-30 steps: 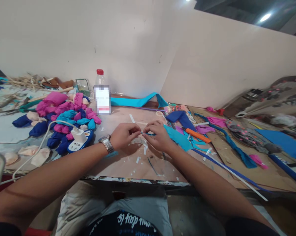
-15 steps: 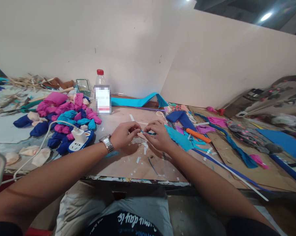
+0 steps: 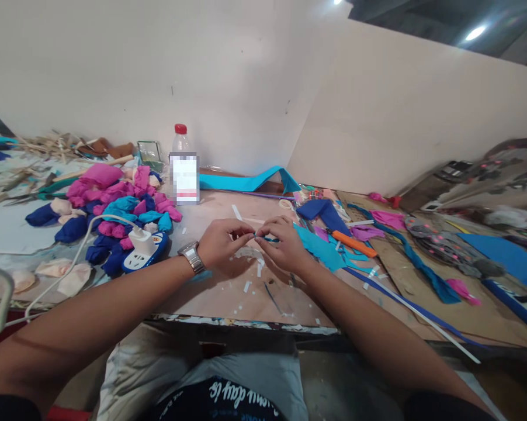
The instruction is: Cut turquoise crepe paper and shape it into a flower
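A small twisted blue strip [image 3: 270, 238] is stretched between my fingertips above the middle of the table [image 3: 228, 298]. My left hand [image 3: 224, 242] pinches its left end between thumb and forefinger; a metal watch is on that wrist. The rest of the strip runs under the curled fingers of my right hand [image 3: 283, 242], which pinches it close beside the left fingertips. White paper scraps [image 3: 246, 286] and a thin dark strip lie on the table below my hands.
Pink and blue cloth bundles [image 3: 123, 204] and a power socket [image 3: 145, 251] with a white cable lie left. A bottle [image 3: 184, 169] stands behind. On the right are an orange cutter [image 3: 354, 243], turquoise cloth [image 3: 320, 245], a long white strip [image 3: 430, 321] and cardboard [image 3: 404, 263].
The view has shifted slightly. My fingertips have come a little closer together, and less of the blue strip shows between them.
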The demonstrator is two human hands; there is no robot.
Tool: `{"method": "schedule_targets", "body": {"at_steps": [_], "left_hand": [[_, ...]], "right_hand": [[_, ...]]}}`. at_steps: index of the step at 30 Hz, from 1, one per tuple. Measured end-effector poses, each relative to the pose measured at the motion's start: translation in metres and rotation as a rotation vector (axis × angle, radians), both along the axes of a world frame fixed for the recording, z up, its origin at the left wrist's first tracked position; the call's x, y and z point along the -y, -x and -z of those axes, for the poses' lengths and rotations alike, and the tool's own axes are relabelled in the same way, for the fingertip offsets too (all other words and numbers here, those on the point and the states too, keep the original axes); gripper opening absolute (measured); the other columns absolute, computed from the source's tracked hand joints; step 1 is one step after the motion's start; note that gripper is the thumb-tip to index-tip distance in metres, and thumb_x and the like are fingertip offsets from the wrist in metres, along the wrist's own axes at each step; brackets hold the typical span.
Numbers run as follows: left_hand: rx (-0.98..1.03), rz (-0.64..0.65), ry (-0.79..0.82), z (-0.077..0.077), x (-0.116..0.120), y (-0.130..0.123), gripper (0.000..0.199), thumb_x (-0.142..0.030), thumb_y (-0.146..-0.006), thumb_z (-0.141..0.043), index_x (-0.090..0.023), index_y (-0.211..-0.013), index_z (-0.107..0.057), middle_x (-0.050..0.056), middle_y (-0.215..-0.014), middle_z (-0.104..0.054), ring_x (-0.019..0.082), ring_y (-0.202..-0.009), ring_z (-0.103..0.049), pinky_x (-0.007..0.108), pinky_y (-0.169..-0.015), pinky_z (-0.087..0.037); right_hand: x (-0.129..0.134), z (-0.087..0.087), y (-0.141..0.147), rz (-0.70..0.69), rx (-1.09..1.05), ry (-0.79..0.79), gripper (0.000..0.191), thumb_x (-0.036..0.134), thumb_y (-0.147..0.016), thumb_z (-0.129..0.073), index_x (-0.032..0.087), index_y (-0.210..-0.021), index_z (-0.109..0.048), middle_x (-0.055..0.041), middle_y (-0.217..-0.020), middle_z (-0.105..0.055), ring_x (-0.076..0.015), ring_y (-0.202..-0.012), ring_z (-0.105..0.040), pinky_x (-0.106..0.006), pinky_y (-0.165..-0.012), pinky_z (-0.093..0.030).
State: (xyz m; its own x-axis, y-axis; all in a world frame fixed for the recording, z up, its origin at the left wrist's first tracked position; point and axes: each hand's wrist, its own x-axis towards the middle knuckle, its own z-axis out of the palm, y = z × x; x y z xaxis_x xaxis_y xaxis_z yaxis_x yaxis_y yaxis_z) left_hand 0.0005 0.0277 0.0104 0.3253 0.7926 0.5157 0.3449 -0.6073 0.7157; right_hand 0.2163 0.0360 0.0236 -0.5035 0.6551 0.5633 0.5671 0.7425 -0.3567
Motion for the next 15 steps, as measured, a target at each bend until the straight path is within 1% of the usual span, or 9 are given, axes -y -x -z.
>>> {"method": "schedule_targets", "body": {"at_steps": [2, 6, 10, 15], "left_hand": [[0.005, 0.011, 0.009, 0.0023, -0.0019, 0.0004, 0.021, -0.037, -0.094, -0.065, -0.022, -0.099, -0.079, 0.003, -0.093, -0.08, 0.013, -0.074, -0.068, 0.024, -0.069, -0.05], [0.009, 0.006, 0.057, 0.0036, -0.0031, 0.0005, 0.024, -0.038, -0.095, -0.065, -0.022, -0.102, -0.081, 0.003, -0.095, -0.08, 0.015, -0.078, -0.071, 0.025, -0.069, -0.051], [0.01, 0.064, 0.122, 0.0028, -0.0017, 0.0, 0.027, -0.04, -0.095, -0.064, -0.022, -0.106, -0.081, 0.004, -0.098, -0.08, 0.016, -0.083, -0.071, 0.026, -0.072, -0.051], [0.08, 0.062, 0.218, 0.0043, -0.0013, -0.0026, 0.03, -0.044, -0.091, -0.068, -0.019, -0.102, -0.081, 0.006, -0.092, -0.08, 0.018, -0.079, -0.071, 0.027, -0.069, -0.052]], "right_hand": [[0.0005, -0.0003, 0.0002, -0.01, -0.005, -0.006, 0.012, 0.032, -0.094, -0.065, 0.023, -0.087, -0.068, -0.0041, -0.088, -0.073, -0.0236, -0.093, -0.063, -0.045, -0.093, -0.038], [0.0018, -0.0016, 0.0004, -0.015, -0.004, -0.007, 0.014, 0.033, -0.096, -0.064, 0.023, -0.088, -0.068, -0.0042, -0.089, -0.074, -0.0233, -0.093, -0.063, -0.045, -0.092, -0.038], [0.0026, -0.0028, 0.0007, -0.003, -0.005, -0.013, 0.017, 0.035, -0.096, -0.063, 0.022, -0.088, -0.069, -0.0046, -0.088, -0.073, -0.0239, -0.093, -0.063, -0.045, -0.092, -0.038], [0.0019, -0.0026, 0.0005, 0.015, 0.004, 0.001, 0.018, 0.037, -0.096, -0.064, 0.023, -0.087, -0.069, -0.0047, -0.087, -0.074, -0.0244, -0.093, -0.063, -0.045, -0.092, -0.038]]}}
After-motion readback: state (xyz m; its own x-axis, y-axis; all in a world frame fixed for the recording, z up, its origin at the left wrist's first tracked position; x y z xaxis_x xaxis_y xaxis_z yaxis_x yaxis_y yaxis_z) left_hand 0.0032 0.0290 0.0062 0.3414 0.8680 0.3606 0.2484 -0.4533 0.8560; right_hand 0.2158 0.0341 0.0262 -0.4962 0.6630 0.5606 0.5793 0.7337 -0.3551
